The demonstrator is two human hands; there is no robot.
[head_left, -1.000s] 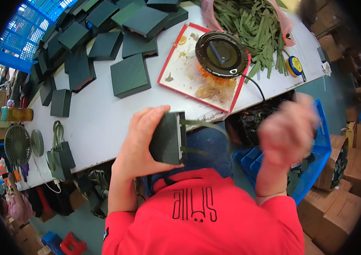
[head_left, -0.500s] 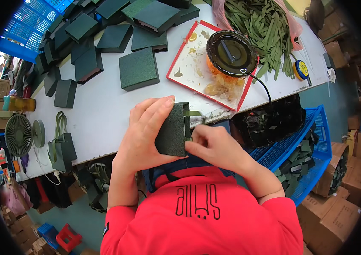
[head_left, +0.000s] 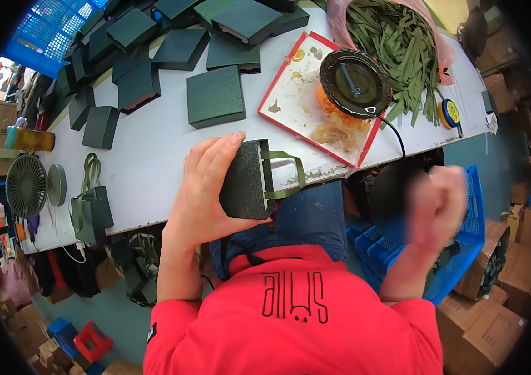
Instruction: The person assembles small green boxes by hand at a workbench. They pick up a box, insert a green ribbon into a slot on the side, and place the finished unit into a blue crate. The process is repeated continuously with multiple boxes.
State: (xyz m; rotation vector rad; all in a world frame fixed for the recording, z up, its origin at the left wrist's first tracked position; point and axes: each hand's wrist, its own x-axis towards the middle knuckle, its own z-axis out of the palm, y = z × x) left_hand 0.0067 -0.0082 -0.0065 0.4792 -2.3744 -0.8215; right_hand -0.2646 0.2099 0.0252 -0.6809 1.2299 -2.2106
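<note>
My left hand (head_left: 200,194) grips a small dark green textured box (head_left: 242,181) at the table's front edge, fingers over its far end and thumb at the near end. From its open right side a flat green ribbon loop (head_left: 300,172) sticks out like a handle. Off to the right, over the blue crate (head_left: 470,209), my right hand (head_left: 437,203) is blurred by motion, its fingers curled. Beside it is a dark, smeared, rounded shape (head_left: 397,194), seemingly held; its kind cannot be made out. Another green box with a ribbon handle (head_left: 92,215) stands at the table's left edge.
Many green boxes (head_left: 215,97) cover the table's far left. A red-edged white board (head_left: 284,94) carries a black round pot (head_left: 354,84) with a cord and yellowish residue. Beyond it lie green ribbon strips (head_left: 397,56) in a pink bag. A green fan (head_left: 26,186) stands left.
My right hand has left the ribbon and swung right over the crate, where a dark shape now shows beside it. The ribbon loop stands free. My left hand keeps the box, shifted slightly left.
</note>
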